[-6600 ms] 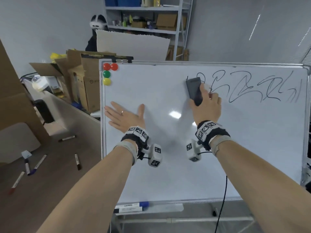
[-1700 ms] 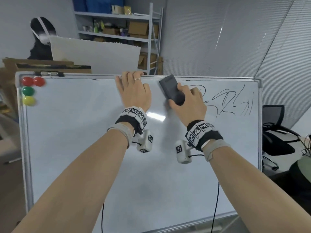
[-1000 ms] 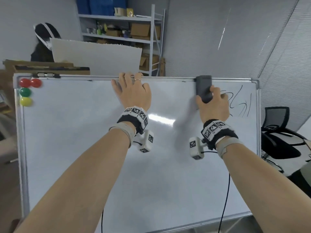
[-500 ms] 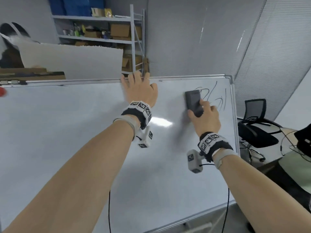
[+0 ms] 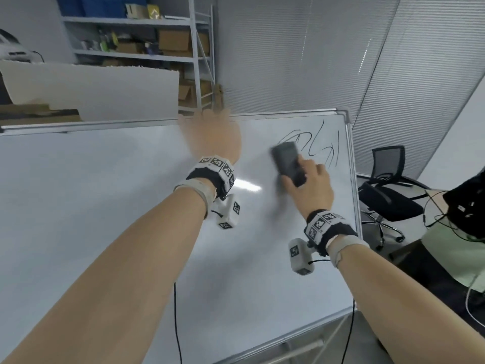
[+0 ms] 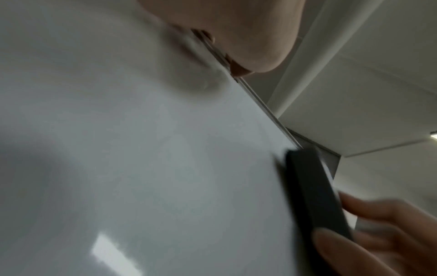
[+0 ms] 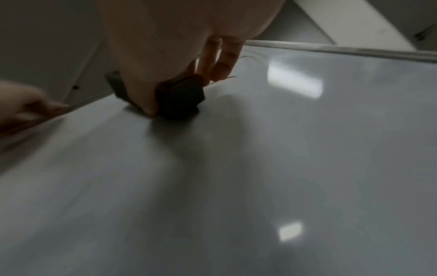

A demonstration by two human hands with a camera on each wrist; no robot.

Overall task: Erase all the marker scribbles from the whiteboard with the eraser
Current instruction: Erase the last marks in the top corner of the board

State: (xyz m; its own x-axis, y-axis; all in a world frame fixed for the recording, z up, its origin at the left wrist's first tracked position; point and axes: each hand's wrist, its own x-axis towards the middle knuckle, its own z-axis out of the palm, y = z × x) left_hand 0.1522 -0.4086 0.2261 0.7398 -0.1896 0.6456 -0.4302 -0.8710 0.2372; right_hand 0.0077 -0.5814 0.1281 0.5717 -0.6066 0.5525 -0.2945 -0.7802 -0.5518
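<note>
The whiteboard (image 5: 105, 206) fills the head view, tilted. A few black scribbles (image 5: 315, 143) are left in its top right corner. My right hand (image 5: 309, 190) grips the dark grey eraser (image 5: 287, 162) and presses it flat on the board just left of and below those scribbles. The right wrist view shows the eraser (image 7: 182, 99) under my right hand (image 7: 165, 46), with thin marker lines (image 7: 250, 56) beyond the fingers. My left hand (image 5: 212, 137), blurred, lies on the board at its top edge, left of the eraser. The left wrist view shows the eraser (image 6: 314, 196) edge-on.
A black office chair (image 5: 388, 185) stands just past the board's right edge. A seated person (image 5: 462, 232) with cables is at the far right. Behind the board are a white panel (image 5: 91, 90), a metal shelf (image 5: 157, 43) with boxes, and grey blinds.
My right hand has swept the eraser rightwards along the top of the board, wiping away most of the scribbles. My left hand has moved from the left part to the top edge.
</note>
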